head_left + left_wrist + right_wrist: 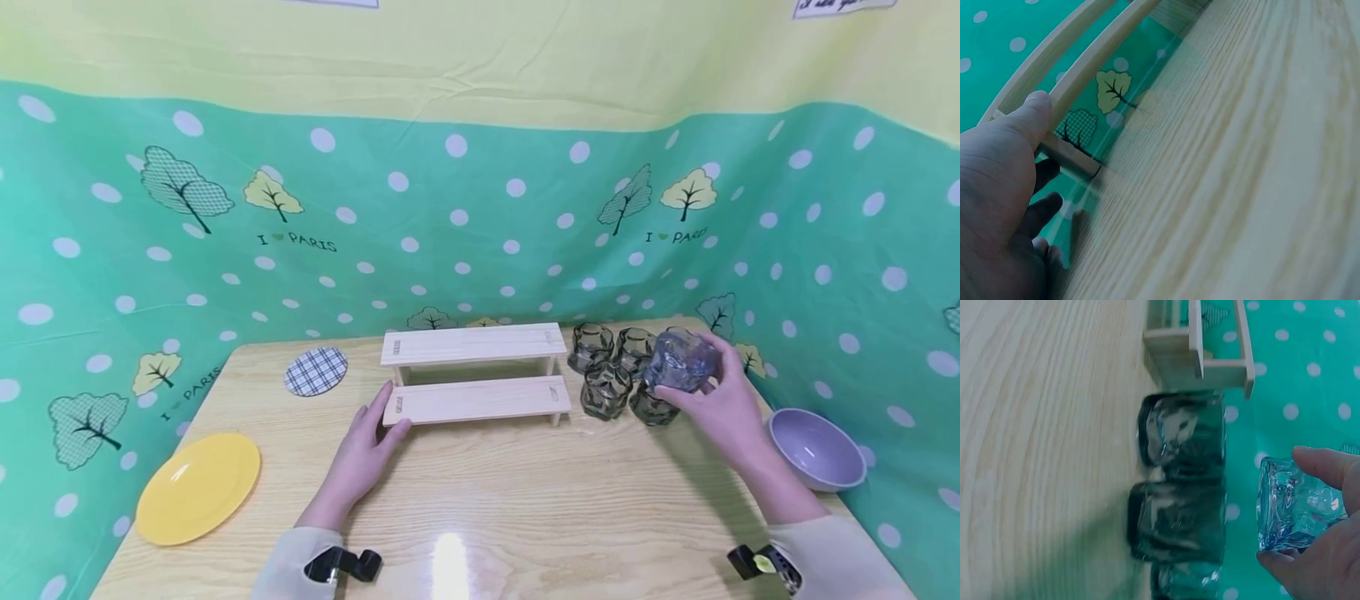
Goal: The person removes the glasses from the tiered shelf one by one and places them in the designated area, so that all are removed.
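Observation:
A small two-tier wooden rack (474, 400) stands at the back of the table. At its left end, my left hand (367, 446) grips the lower board, thumb (1038, 109) along the front edge and fingers round the side. My right hand (720, 400) holds a clear bluish glass tumbler (681, 360) between thumb and fingers, raised above a group of smoky dark tumblers (606, 390). In the right wrist view, this bluish tumbler (1297, 503) is beside the dark tumblers (1179, 522), with a gap between them. The dark group sits just right of the rack.
A purple bowl (816, 450) sits at the right table edge, close to my right forearm. On the left are a yellow plate (198, 490) and a round checked coaster (316, 372). A green dotted cloth (450, 242) hangs behind the wooden table (525, 500).

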`<state>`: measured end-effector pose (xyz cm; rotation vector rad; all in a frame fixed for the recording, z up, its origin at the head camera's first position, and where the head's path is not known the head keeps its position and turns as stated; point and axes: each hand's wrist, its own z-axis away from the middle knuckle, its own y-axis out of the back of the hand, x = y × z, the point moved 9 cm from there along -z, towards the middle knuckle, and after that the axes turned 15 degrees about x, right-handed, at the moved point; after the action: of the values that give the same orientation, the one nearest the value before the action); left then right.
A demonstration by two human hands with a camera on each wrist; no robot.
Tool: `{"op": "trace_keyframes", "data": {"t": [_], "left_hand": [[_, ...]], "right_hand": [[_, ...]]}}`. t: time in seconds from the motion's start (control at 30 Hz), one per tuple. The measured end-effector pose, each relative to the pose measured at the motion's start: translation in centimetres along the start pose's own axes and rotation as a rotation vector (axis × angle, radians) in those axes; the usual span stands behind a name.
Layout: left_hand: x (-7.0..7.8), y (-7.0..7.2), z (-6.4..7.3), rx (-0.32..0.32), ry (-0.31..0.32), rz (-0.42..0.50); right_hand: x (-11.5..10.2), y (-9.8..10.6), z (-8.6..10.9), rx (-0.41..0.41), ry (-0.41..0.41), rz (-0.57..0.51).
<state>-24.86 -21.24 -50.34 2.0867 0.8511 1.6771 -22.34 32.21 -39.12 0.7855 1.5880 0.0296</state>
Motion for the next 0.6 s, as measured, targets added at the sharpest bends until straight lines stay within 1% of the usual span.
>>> {"op": "trace_keyframes", "data": {"t": [0.2, 0.33, 0.47, 0.6], "left_hand": [[0.1, 0.2, 0.1, 0.003, 0.003, 0.004], [0.1, 0.2, 0.0, -0.003, 0.008, 0.005], [0.1, 0.1, 0.0, -0.009, 0.015, 0.005], [0.1, 0.0, 0.1, -0.008, 0.020, 0.003]], "right_hand": [[1.9, 1.4, -1.0, 0.036, -0.018, 0.031], [3.1, 2.2, -1.6, 0.048, -0.035, 0.031], [4.6, 2.6, -1.9, 0.057, -0.080, 0.024], [5.8, 2.8, -2.2, 0.083, -0.134, 0.015]]}}
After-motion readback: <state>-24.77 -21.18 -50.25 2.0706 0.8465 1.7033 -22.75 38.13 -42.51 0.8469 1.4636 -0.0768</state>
